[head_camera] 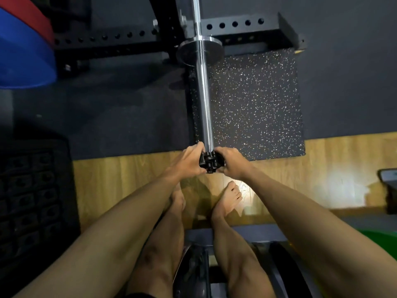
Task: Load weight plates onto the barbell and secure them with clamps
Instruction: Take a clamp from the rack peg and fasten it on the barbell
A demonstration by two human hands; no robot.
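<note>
At the near end of the barbell sleeve (204,104) you have both hands on a black clamp (211,163) — your left hand (189,161) curls round its left side and your right hand (231,162) grips its right side, fingers wrapped over the top. The clamp sits right at the tip of the sleeve, and whether it is already threaded onto the steel or just lined up with the end I cannot tell. Further along, the sleeve runs bare all the way to its collar (199,50) by the black rack (236,26); no plate is on this sleeve. So judged from here the loading on this side looks undone — the clamp is in hand with nothing for it to hold. Plates lie off the bar: a blue plate (23,59) with a red plate (28,16) behind it at far left, and a dark plate (285,274) low by your legs. The far sleeve is out of view.
</note>
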